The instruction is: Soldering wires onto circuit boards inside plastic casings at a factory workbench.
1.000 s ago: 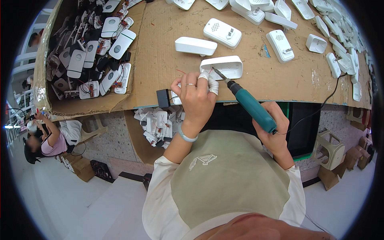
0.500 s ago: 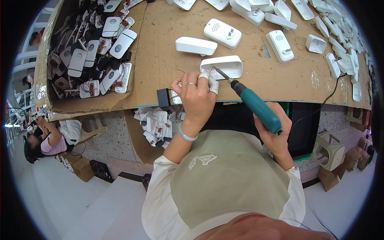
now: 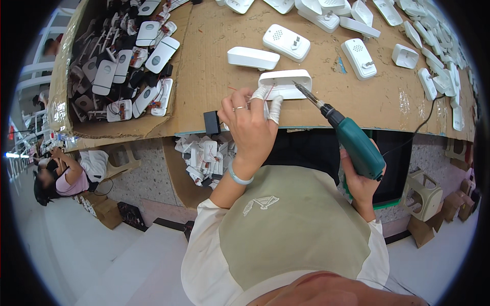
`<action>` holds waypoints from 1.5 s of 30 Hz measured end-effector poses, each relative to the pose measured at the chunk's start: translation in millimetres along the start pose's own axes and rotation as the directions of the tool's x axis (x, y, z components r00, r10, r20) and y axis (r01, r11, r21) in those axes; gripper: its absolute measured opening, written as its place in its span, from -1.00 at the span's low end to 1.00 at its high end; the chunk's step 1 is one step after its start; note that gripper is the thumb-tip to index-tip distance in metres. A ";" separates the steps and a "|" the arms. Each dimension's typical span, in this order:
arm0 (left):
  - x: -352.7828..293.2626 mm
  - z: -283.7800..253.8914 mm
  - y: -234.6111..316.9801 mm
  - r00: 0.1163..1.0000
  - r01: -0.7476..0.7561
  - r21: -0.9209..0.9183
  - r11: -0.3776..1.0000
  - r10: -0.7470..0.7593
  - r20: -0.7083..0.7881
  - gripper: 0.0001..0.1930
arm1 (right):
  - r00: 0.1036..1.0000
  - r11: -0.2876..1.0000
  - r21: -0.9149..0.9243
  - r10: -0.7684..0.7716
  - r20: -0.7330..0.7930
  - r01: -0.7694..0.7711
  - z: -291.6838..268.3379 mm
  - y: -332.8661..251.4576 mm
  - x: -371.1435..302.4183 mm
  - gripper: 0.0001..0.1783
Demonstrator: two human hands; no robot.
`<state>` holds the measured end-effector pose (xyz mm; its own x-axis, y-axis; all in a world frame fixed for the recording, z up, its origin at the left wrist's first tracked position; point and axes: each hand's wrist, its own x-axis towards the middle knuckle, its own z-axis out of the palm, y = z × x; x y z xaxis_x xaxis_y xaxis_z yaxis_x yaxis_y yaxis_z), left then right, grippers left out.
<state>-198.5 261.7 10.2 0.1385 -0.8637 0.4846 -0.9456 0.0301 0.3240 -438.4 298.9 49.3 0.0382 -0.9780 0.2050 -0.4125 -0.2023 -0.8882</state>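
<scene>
A white oblong plastic housing [image 3: 291, 84] lies open side toward me, with thin red wires at its left end. My left hand [image 3: 248, 125], two fingers wrapped in white tape, closes on its near left edge. Beside that hand sits a black block [image 3: 211, 123]; what is under the palm is hidden. My right hand [image 3: 361, 176] grips a teal electric screwdriver [image 3: 360, 147], its metal bit pointing up-left over the housing's right half, apparently apart from it.
More white housings [image 3: 287, 43] lie across the cardboard-covered table [image 3: 204, 81], piled at right. A cardboard box [image 3: 60, 97] of assembled units stands at left. Below the table edge is another box [image 3: 178, 188] of parts. A black cord [image 3: 423, 117] crosses at right. A person [image 3: 71, 178] sits far left.
My right hand has drawn the screwdriver back to the right and toward me, its bit leaving the housing's left part. My left hand stays at the housing; the view has shifted slightly.
</scene>
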 end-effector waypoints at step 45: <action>17.7 21.6 3.3 0.997 -0.027 0.049 0.998 0.031 -0.067 -0.83 | 0.994 0.997 0.017 -0.074 0.084 0.073 24.7 15.2 15.0 -0.72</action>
<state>-205.5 235.6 2.3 0.1290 -0.8268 0.5474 -0.9624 0.0287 0.2701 -421.6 279.9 28.6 0.1454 -0.9610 0.2352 -0.3926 -0.2742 -0.8779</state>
